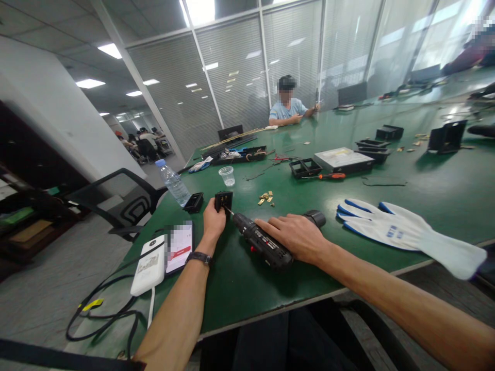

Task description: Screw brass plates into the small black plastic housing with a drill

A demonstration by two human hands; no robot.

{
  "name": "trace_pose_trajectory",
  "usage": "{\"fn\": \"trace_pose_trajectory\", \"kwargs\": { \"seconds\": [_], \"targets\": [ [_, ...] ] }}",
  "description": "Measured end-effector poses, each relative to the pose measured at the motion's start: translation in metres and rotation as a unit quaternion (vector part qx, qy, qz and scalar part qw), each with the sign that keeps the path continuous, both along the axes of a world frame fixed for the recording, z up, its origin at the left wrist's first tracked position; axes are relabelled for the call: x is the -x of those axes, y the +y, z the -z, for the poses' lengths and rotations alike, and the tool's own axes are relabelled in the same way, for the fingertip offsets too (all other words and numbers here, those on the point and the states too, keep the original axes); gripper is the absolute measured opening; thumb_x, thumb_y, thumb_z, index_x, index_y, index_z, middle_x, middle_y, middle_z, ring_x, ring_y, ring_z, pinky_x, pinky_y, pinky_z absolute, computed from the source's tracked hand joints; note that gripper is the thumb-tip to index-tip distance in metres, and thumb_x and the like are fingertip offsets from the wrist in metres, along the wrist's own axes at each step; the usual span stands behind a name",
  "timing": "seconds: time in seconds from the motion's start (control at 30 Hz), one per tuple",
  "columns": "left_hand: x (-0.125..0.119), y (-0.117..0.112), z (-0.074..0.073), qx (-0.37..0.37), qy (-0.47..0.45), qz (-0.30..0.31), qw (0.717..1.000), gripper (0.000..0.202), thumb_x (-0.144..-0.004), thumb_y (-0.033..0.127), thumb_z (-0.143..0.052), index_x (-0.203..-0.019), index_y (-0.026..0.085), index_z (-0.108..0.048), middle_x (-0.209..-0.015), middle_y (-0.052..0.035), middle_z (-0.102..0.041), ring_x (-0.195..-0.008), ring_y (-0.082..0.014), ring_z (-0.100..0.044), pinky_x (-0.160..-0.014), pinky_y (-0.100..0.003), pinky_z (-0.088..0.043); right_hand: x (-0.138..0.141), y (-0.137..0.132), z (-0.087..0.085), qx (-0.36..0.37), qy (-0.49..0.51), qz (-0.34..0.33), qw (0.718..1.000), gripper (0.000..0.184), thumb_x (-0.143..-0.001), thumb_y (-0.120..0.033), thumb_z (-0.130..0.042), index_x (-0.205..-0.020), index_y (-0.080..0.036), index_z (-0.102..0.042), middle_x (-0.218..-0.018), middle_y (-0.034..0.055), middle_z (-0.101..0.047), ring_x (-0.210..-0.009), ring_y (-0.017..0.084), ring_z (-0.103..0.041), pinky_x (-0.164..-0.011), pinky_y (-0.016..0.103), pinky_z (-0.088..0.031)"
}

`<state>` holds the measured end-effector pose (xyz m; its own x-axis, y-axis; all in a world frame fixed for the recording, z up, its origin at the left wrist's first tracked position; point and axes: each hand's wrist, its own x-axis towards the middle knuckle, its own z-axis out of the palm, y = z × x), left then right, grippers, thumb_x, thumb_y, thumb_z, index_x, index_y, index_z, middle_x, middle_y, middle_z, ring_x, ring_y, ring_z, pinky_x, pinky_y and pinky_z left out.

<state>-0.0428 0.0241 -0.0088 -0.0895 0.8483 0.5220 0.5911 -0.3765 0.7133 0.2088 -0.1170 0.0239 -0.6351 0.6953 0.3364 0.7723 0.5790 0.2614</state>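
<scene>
Left hand (214, 221) closed at the edge of a small black box (223, 200), which I have held up above the near part of the green table (247, 288), just beyond the phone (180, 247). Right hand (296, 234) wrapped over the power drill (263, 239), fingers closed across its handle; the trigger is covered, so I cannot tell whether it is pressed. The bit (229, 210) points into the box's open face; seated or just short of it, I cannot make out. Main worry: a one-handed hold on so small a box. If the bit catches, torque could twist the box loose; if it slips sideways, it could meet the left fingers. An off-line push might mar the plastic. Brass pieces (266, 197) lie loose near the chuck; a careless swing could scatter them.
</scene>
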Motion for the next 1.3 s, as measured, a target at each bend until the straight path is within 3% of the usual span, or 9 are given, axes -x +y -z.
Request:
{"fn": "trace_pose_trajectory", "kwargs": {
  "seconds": [0.63, 1.3],
  "targets": [
    [0.0020, 0.0023, 0.0028, -0.005, -0.007, 0.006, 1.000, 0.023, -0.079, 0.011, -0.055, -0.099, 0.017, -0.064, -0.093, -0.0051, -0.069, -0.085, -0.0199, -0.062, -0.080, -0.029, -0.046, 0.0002, -0.0011, -0.0031, 0.020, -0.003, -0.002, 1.000, 0.065, -0.087, -0.019, -0.056, -0.146, -0.020, -0.030, -0.102, 0.0052, -0.064, -0.085, 0.022, -0.064, -0.070, 0.034, -0.042],
    [0.0032, 0.0031, 0.0027, -0.002, 0.000, 0.002, 1.000, 0.017, -0.079, 0.012, -0.055, -0.094, 0.016, -0.062, -0.086, -0.0039, -0.066, -0.080, -0.0191, -0.061, -0.075, -0.028, -0.045, 0.0002, -0.0008, -0.0031, 0.024, 0.001, -0.002, 1.000, 0.065, -0.087, -0.020, -0.057, -0.147, -0.020, -0.030, -0.104, 0.0060, -0.064, -0.086, 0.021, -0.064, -0.071, 0.034, -0.042]
  ]
}}
